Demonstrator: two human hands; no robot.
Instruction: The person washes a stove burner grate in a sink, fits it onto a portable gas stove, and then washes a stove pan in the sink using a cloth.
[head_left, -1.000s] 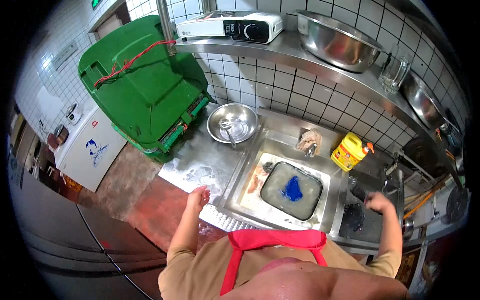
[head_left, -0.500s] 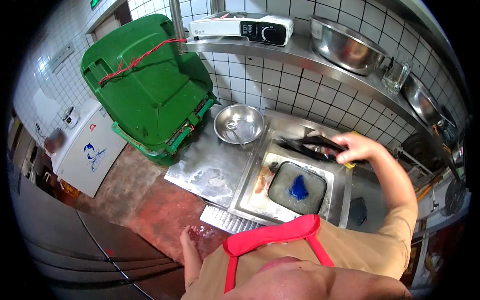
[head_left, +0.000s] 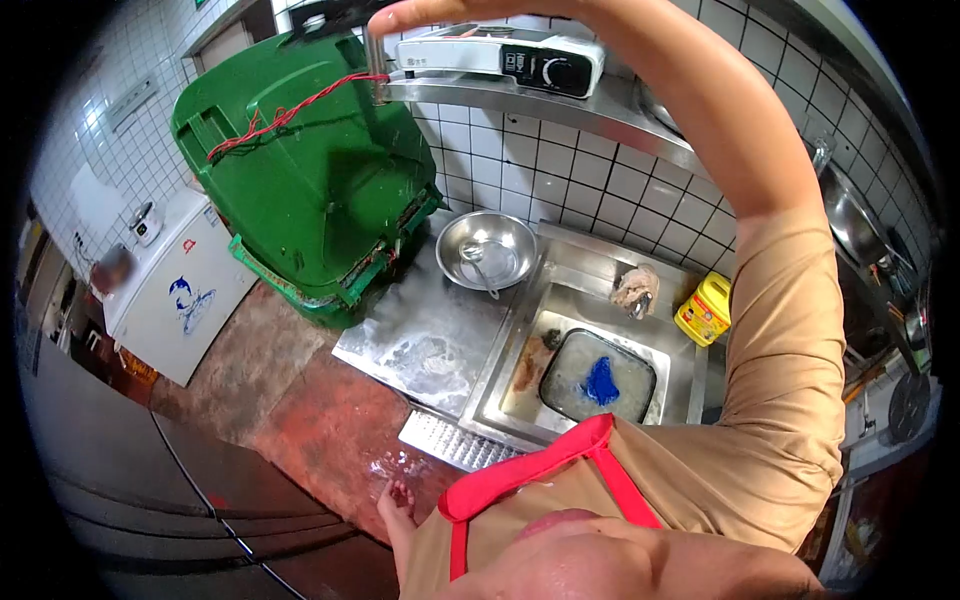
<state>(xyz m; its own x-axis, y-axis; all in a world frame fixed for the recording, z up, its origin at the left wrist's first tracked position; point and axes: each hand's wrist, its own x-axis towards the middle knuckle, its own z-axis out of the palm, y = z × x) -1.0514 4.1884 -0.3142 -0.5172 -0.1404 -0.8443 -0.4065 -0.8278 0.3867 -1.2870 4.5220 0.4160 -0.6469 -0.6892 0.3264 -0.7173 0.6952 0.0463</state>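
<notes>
My right hand (head_left: 425, 14) is raised high over the shelf, partly cut off by the top edge of the view. A glossy black object (head_left: 335, 14) shows at its fingers, above the green bin; its exact kind is unclear. Low beside my body, my left hand (head_left: 397, 498) hangs with loosely bent fingers apart and nothing in them. In the steel sink (head_left: 560, 300) sits a dark-rimmed square tray (head_left: 570, 398) of cloudy water. A blue cloth-like piece (head_left: 600, 380) lies in it.
A green wheeled bin (head_left: 300, 190) with its lid down stands left of the counter. On the counter is a steel bowl (head_left: 470, 230) with a spoon. A yellow container (head_left: 705, 310) and a crumpled rag-like lump (head_left: 636, 290) sit behind the sink. Overhead, a shelf (head_left: 620, 110) bears a white cooker (head_left: 500, 58).
My right hand has swung up and left from over the sink, carrying the black object toward the bin. The yellow container and the lump are now uncovered. My left hand has barely moved.
</notes>
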